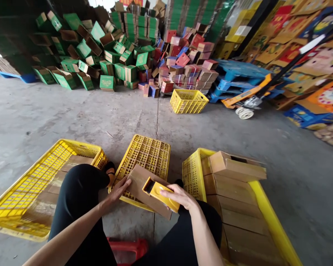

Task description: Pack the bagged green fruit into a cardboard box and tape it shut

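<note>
A flat brown cardboard box (140, 179) rests at a slant over the near part of a yellow plastic crate (148, 149) that stands bottom up between my knees. My left hand (120, 189) grips the box's left end, thumb on top and the other fingers out of sight below. In my right hand (180, 195) is a yellow tape dispenser (157, 191) with a dark opening at its front end. It lies over the right half of the box, close against the top; whether it touches is hard to tell.
Left stands a yellow crate (15, 192) with several cardboard boxes (41, 207); right, another yellow crate (192, 173) packed with boxes (235, 199), one lying on top (238, 168). Farther off are a yellow crate (188, 103), piled green cartons (107, 82), blue pallets (233, 81) and an orange pallet jack (246, 92).
</note>
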The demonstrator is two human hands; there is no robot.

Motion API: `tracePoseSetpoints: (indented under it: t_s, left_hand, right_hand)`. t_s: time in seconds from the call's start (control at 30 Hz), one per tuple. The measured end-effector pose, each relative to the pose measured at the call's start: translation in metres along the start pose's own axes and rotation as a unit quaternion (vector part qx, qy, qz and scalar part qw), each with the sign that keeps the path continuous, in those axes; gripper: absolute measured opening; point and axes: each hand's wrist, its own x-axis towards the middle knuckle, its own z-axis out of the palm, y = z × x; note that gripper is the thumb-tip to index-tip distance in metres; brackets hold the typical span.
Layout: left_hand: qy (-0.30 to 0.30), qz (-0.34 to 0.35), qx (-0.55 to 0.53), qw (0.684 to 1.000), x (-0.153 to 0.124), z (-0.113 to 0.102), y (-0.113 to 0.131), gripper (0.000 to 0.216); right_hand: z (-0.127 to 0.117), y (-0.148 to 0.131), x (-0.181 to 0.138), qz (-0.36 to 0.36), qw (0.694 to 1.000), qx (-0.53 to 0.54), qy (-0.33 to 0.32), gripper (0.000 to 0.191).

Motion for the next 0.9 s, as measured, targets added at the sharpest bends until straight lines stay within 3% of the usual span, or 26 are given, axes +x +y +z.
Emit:
tracePoseSetpoints:
  t_s: [0.2, 0.33, 0.4, 0.47, 0.57, 0.67, 0.8, 0.9]
  left_hand:
    - [0.027, -0.002, 0.000, 1.000, 0.003, -0.030, 0.009, 0.079]
    - [0.073, -0.011, 0.026, 0.997, 0.004, -0.042, 0.007, 0.083]
    - [0.123, 0.022, 0.070, 0.990, 0.004, -0.037, 0.004, 0.086]
    - [0.154, 0.111, 0.164, 0.968, 0.001, -0.030, 0.002, 0.080]
    - [0.086, 0.262, 0.324, 0.905, -0.004, -0.020, 0.004, 0.071]
    - [-0.009, 0.321, 0.401, 0.858, -0.005, -0.020, 0.012, 0.084]
    - [-0.075, 0.349, 0.422, 0.833, 0.004, -0.028, 0.022, 0.105]
    - [-0.091, 0.363, 0.428, 0.822, 0.011, -0.033, 0.024, 0.114]
  right_hand:
    - [0.017, -0.014, 0.006, -0.050, 0.997, -0.052, 0.005, 0.044]
    - [0.028, -0.032, 0.023, -0.051, 0.994, -0.065, 0.077, 0.041]
    - [0.030, -0.041, 0.029, -0.036, 0.996, -0.058, 0.063, 0.038]
    - [0.031, -0.048, 0.032, -0.021, 0.997, -0.067, 0.015, 0.033]
    - [0.033, -0.057, 0.033, -0.045, 0.984, -0.173, 0.028, 0.030]
    - [0.035, -0.062, 0.035, -0.065, 0.961, -0.256, 0.079, 0.035]
    - [0.040, -0.060, 0.038, -0.030, 0.985, -0.170, 0.014, 0.037]
    - [0.043, -0.054, 0.039, -0.008, 0.996, -0.084, -0.029, 0.044]
